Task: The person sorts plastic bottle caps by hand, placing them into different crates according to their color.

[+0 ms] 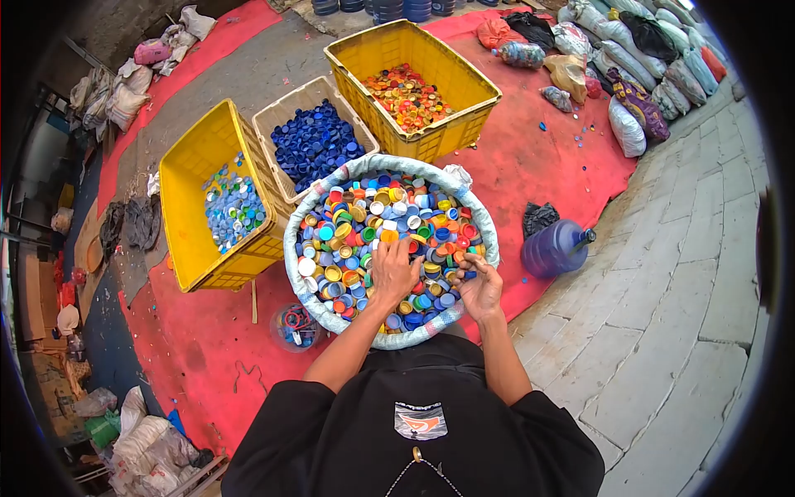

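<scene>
Above red sheeting (538, 166) near grey blockwork (654, 331), a basket (291, 248) holds caps (366, 234)

A bluish-purple jug (551, 250) and a crumpled black bag (540, 219) were side by side near grey blockwork (662, 315). Stuffed sacks (627, 127) lay heaped farther off, blue containers (387, 11) lined the far edge, and clear plastic bags (147, 447) were piled behind, leftward.

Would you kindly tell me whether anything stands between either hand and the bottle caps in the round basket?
Nothing visible does: the left hand is right at the bottle caps, the right hand is over the right side of the round basket, and the basket's top is uncovered.
</scene>
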`<state>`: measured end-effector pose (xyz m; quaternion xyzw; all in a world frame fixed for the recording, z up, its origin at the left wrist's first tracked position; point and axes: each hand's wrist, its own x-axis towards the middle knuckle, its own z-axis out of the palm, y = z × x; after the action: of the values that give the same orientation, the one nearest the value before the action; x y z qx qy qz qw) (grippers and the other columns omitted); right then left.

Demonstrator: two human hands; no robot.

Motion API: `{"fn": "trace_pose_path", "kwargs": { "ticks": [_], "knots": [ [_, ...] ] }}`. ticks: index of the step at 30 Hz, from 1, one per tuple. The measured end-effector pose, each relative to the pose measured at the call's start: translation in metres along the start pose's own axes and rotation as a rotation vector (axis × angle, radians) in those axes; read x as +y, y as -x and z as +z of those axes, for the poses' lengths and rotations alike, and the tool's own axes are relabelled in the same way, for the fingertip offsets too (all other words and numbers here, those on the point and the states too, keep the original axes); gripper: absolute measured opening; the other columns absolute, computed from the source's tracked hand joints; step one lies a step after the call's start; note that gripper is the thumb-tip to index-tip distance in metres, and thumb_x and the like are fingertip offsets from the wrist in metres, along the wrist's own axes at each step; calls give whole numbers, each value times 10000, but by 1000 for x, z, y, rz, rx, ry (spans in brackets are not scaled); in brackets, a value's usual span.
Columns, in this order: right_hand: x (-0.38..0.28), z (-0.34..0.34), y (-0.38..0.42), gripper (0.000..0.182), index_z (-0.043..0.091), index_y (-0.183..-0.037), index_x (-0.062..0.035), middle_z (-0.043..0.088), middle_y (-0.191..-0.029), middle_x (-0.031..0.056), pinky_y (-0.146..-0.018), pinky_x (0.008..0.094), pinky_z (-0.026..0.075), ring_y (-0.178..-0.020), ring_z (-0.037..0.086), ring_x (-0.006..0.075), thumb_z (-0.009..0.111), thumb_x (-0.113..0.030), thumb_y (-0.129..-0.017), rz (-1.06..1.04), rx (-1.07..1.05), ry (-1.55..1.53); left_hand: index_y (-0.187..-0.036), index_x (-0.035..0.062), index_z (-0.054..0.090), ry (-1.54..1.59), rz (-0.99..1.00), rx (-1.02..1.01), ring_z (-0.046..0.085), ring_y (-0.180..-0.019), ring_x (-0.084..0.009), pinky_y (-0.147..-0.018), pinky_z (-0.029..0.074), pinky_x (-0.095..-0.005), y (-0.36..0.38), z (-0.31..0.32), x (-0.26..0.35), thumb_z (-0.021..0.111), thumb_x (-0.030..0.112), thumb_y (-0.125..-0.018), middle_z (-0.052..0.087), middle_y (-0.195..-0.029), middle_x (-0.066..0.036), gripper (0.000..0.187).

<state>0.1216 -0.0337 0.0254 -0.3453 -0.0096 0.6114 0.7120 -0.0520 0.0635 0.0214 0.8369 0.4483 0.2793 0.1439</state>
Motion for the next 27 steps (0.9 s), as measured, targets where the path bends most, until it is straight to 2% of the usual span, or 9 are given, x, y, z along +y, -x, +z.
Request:
{"fn": "trace_pose_path", "kwargs": {
  "ticks": [3,5,7,10,13,16,19,27],
  "knots": [
    [-1,3,9,292,590,-1068,-38,558,-903,38,-704,330,464,-754,531,149,563,-231,-851,-28,28,46,-1117,53,622,-59,107,-18,523,-843,-261,-735,386,-391,-8,12,3,735,165,-728,634,-885,-74,420],
    [-5,6,10,264,572,-1056,-34,565,-868,38,-699,300,463,-735,529,139,581,-200,-851,-51,55,117,-1131,61,617,-107,172,-51,520,-840,-258,-727,381,-388,-9,22,1,724,152,-731,638,-845,-62,423],
    [-8,4,8,250,573,-1066,-26,577,-859,37,-687,292,465,-725,535,132,579,-174,-864,-88,45,218,-1125,49,610,-116,114,-101,533,-844,-263,-755,372,-400,-11,25,2,735,139,-727,668,-816,-85,426],
    [-12,4,4,246,574,-1083,-9,575,-856,32,-682,272,446,-720,527,116,580,-136,-873,-98,35,204,-1124,30,591,-188,55,-99,540,-843,-287,-763,363,-411,-17,22,8,743,168,-726,678,-759,-124,448],
    [-11,1,2,236,576,-1076,-19,578,-855,30,-687,272,449,-717,528,114,582,-139,-872,-96,38,232,-1119,21,592,-249,-45,-156,546,-839,-289,-767,360,-408,-18,17,13,746,180,-734,677,-745,-122,445],
    [-9,4,2,221,577,-1064,-32,582,-853,25,-685,269,449,-717,531,110,589,-141,-872,-64,44,257,-1133,20,591,-257,-65,-118,553,-829,-280,-763,360,-404,-12,29,4,751,185,-739,685,-741,-85,456],
    [-5,7,1,209,577,-1055,-39,583,-856,20,-676,262,441,-714,533,106,598,-137,-871,-33,55,298,-1148,3,563,-141,-118,-90,545,-849,-277,-767,349,-407,-8,35,1,718,200,-782,695,-770,-98,444],
    [2,12,0,211,579,-1055,-48,565,-842,3,-640,244,415,-691,516,79,625,-140,-871,-11,41,371,-1164,27,594,-60,-177,-35,543,-844,-235,-768,346,-396,-6,35,-2,732,172,-771,703,-800,-15,440]
  ]
}}
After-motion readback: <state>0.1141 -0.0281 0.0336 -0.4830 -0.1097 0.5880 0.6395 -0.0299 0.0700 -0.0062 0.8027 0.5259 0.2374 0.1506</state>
